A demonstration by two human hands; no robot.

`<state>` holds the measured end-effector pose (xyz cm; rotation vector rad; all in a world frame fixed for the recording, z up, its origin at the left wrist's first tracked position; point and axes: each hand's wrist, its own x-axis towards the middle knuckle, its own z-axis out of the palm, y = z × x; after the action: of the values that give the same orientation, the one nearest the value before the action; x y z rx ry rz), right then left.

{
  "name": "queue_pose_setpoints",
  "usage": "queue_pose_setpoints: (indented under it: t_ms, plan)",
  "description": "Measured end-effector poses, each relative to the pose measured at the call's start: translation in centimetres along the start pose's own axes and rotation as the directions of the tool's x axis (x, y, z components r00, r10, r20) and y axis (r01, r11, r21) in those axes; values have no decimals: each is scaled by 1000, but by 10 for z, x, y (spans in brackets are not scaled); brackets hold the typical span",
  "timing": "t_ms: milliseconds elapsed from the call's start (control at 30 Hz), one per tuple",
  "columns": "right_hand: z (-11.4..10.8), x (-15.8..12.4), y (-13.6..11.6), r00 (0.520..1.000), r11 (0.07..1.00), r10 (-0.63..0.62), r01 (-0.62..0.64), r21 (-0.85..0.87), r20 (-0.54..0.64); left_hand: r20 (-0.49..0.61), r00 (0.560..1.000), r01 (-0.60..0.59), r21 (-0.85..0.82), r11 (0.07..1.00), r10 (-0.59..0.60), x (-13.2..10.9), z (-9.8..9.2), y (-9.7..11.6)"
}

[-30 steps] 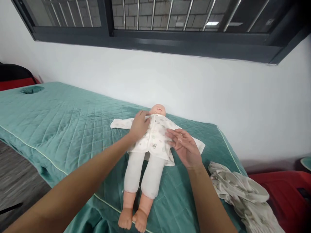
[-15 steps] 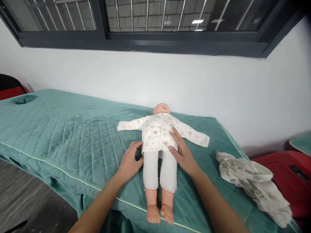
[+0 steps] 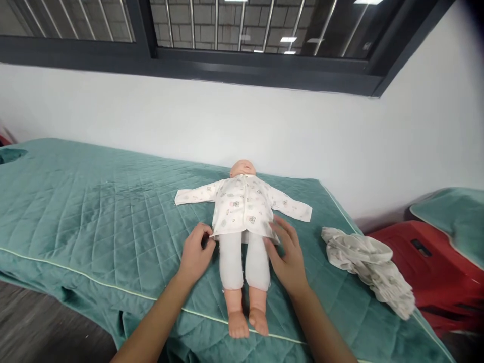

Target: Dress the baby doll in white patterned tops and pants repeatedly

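A baby doll (image 3: 239, 310) lies on its back, feet toward me, arms spread in long sleeves. It wears a white printed baby jacket (image 3: 234, 204) and white pants (image 3: 231, 262). At the jacket's left lower corner, my left hand (image 3: 196, 254) pinches the hem, which is drawn slightly outward. On the other side my right hand (image 3: 289, 257) rests by the right hem, thumb and fingers apart, with fingertips touching the jacket's edge and the thumb near the pant leg.
The doll lies on a bed with a green quilted cover (image 3: 124, 222). Crumpled pale cloth (image 3: 370, 269) lies to the right, beside a red plastic stool (image 3: 419, 262). Behind are a white wall (image 3: 159, 116) and a barred window with a dark frame (image 3: 242, 70).
My right hand has slid from the jacket's front down to its right hem. My left hand has closed on the left hem corner. The view has shifted a little rightward.
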<state>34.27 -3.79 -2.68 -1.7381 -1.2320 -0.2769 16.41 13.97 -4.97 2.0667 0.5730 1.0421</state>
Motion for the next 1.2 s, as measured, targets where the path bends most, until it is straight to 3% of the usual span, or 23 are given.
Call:
queue_pose_setpoints:
  t_ms: [67, 200, 333, 433, 500, 533, 567, 633, 700, 767, 867, 1000, 1100, 1200]
  plan:
    - [0, 2, 0, 998, 997, -61, 61, -42, 3, -24, 998, -64, 24, 998, 64, -1, 0, 2]
    - [5, 11, 0, 998, 998, -54, 54, -19, 16, -40, 976, -208, 118, 971, 214, -2, 3, 8]
    - [10, 17, 0, 1000, 999, 15, -14, 45, -15, -63, 980, -176, 157, 972, 187, 5, 11, 17]
    - [11, 19, 5, 965, 942, 254, -231, 244, -69, -107, 992, -58, 75, 995, 66, 16, 19, 20]
    - [10, 21, 13, 882, 787, 464, -364, 498, -88, -190, 974, 119, -43, 992, -125, 22, 22, 18]
    - [9, 23, 17, 839, 691, 539, -387, 611, -79, -238, 941, 212, -141, 967, -241, 24, 23, 16]
    - [7, 24, 21, 808, 607, 586, -384, 695, -65, -276, 896, 280, -256, 925, -348, 26, 23, 14]
    - [3, 25, 27, 790, 519, 612, -356, 777, -47, -316, 817, 317, -454, 833, -483, 27, 21, 11]
    - [-2, 25, 28, 781, 494, 623, -340, 800, -53, -338, 789, 292, -528, 797, -513, 25, 19, 10]
    - [-5, 22, 24, 763, 473, 644, -335, 815, -60, -343, 791, 293, -516, 805, -507, 23, 17, 13]
    - [-4, 13, 14, 763, 468, 646, -365, 805, -30, -312, 813, 328, -451, 830, -491, 18, 14, 19]
    - [-2, -4, 7, 801, 546, 597, -434, 717, 31, -222, 889, 326, -307, 894, -401, 5, 8, 26]
    - [-5, -17, 10, 759, 675, 639, -477, 564, -123, -280, 900, 256, -278, 926, -333, -5, -1, 24]
    - [-13, -20, 21, 705, 778, 621, -504, 375, -342, -420, 844, 259, -223, 940, -332, 0, -12, 13]
